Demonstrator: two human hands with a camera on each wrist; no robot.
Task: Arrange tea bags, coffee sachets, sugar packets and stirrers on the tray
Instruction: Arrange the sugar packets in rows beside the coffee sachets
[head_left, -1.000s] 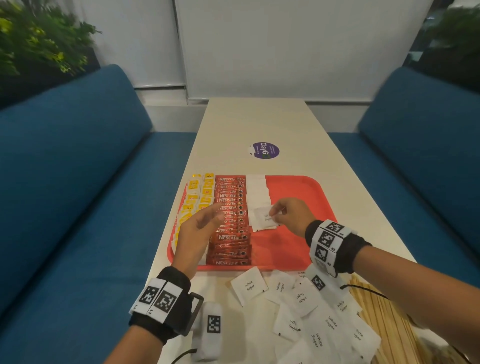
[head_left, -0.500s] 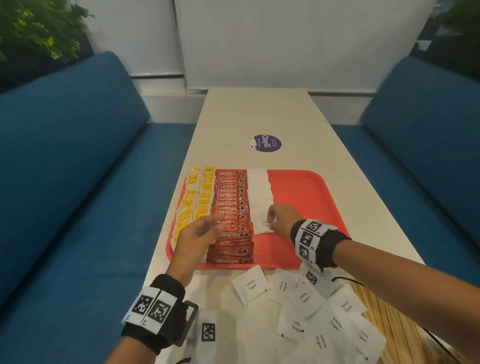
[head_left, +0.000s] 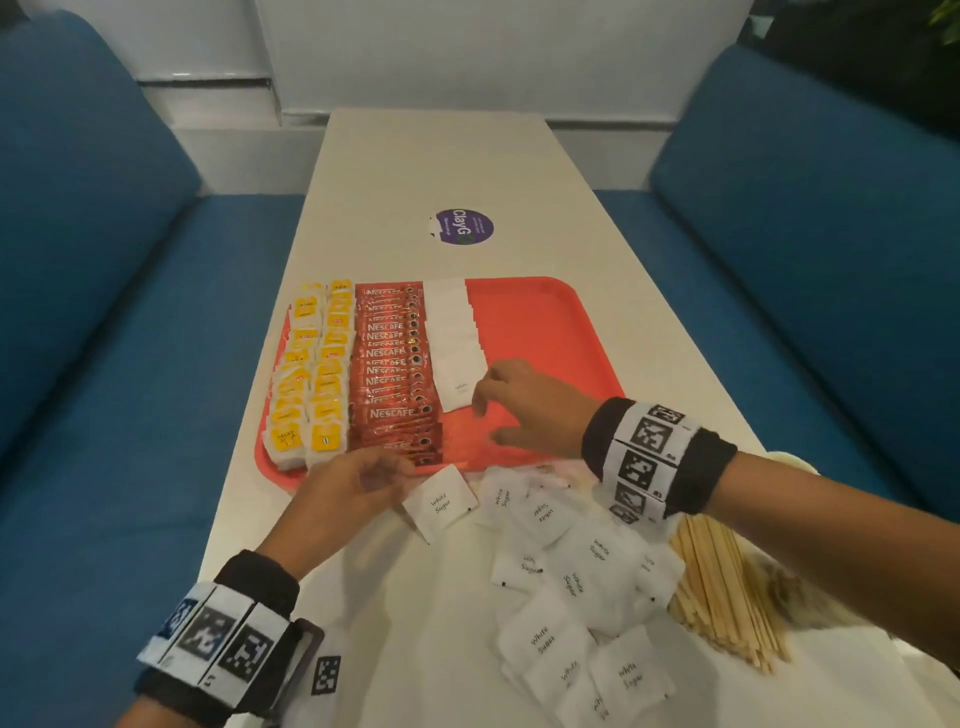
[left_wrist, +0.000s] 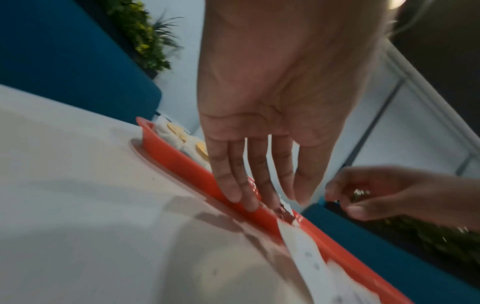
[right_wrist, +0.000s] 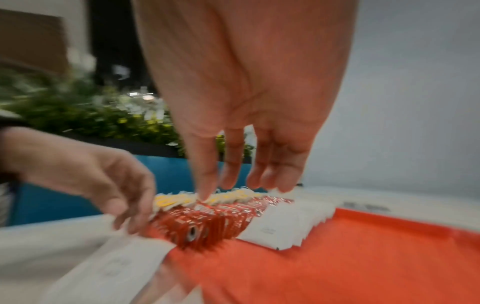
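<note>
Tray (head_left: 545, 312) is sitting on the table (head_left: 441, 156), carrying, left to right, tea bags (head_left: 311, 384), coffee sachets (head_left: 397, 374) and sugar packets (head_left: 457, 348). Left hand (head_left: 348, 486), fingers relaxed and holding nothing, is reaching toward a loose packet (head_left: 440, 503). Right hand (head_left: 530, 410) is hovering over the tray, fingers spread, empty. Stirrers (head_left: 722, 587) are lying far right.
</note>
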